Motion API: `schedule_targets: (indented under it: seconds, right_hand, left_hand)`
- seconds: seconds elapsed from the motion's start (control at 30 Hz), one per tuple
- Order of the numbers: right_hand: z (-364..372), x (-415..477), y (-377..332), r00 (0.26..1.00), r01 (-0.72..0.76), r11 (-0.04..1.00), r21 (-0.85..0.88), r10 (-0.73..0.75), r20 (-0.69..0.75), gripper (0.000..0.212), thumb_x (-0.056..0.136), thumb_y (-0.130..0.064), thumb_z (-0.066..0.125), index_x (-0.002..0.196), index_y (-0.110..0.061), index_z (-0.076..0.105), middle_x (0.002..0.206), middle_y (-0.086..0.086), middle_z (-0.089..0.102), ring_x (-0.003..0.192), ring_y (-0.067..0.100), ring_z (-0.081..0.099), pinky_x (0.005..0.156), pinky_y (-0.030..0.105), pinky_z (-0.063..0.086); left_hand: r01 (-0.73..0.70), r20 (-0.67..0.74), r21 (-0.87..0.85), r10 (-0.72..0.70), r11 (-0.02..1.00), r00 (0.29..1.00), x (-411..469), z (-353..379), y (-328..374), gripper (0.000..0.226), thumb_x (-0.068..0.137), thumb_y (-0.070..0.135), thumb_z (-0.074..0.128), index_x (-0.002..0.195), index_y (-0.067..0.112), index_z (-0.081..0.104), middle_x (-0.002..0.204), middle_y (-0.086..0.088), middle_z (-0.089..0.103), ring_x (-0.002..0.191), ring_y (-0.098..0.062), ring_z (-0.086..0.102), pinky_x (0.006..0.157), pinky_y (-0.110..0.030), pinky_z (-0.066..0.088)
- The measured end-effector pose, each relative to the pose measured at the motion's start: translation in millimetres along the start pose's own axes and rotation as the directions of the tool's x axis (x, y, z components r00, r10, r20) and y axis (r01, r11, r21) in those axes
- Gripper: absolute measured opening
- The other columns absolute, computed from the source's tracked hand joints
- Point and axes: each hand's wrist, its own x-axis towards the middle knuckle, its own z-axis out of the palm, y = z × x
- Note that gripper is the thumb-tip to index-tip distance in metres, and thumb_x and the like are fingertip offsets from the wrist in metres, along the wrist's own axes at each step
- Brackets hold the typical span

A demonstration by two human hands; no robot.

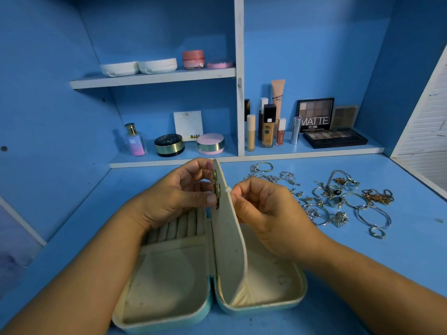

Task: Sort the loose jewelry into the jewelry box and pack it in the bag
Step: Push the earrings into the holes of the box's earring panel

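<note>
Lying open on the blue surface (362, 262), the turquoise jewelry box with cream lining (169, 274) has its cream middle flap (229, 250) standing upright between the two halves. The left hand (179, 192), fingers curled, pinches gold-coloured earrings (216, 187) against the flap's left face; the right hand (261, 204) pinches a small white piece (227, 189) on the opposite face. Padded ring rolls (179, 226) fill the far end of the left half. Loose silver and gold jewelry (338, 201) lies spread on the surface right of the box.
</note>
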Motion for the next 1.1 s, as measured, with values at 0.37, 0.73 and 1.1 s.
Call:
schedule_targets:
  seconds: [0.37,0.73,1.1]
  right_hand:
    - [0.2,0.2,-0.1,1.0,-0.008,1.0,0.018,0.008,-0.009,0.009,0.092,-0.006,0.056,0.091,0.002,0.06,0.079,0.005,0.068,0.07,0.006,0.066,0.066,0.016,0.051]
    - [2.9,-0.5,1.1,0.998,0.047,0.994,-0.098,-0.051,-0.041,0.006,0.091,-0.01,0.059,0.087,-0.01,0.063,0.075,-0.001,0.069,0.068,0.002,0.064,0.064,0.014,0.049]
    - [-0.2,-1.9,3.3,0.989,0.115,0.944,-0.311,-0.137,-0.051,0.009,0.091,-0.017,0.061,0.095,-0.022,0.067,0.086,-0.006,0.071,0.079,0.011,0.067,0.075,0.028,0.056]
  left_hand:
    - [-0.013,-0.002,0.0,0.013,1.0,1.0,-0.2,2.7,1.0,0.061,0.052,0.028,0.094,0.104,0.022,0.063,0.093,0.003,0.064,0.089,-0.013,0.062,0.079,-0.028,0.055]
    - [0.004,0.002,0.001,-0.004,1.0,1.0,0.3,0.7,0.7,0.057,0.053,0.027,0.094,0.103,0.026,0.066,0.094,0.001,0.063,0.091,-0.016,0.062,0.082,-0.032,0.055]
    - [0.014,-0.006,-0.003,-0.014,1.0,1.0,-0.7,-0.8,0.1,0.06,0.053,0.027,0.095,0.104,0.024,0.064,0.097,-0.001,0.062,0.094,-0.017,0.06,0.08,-0.029,0.053]
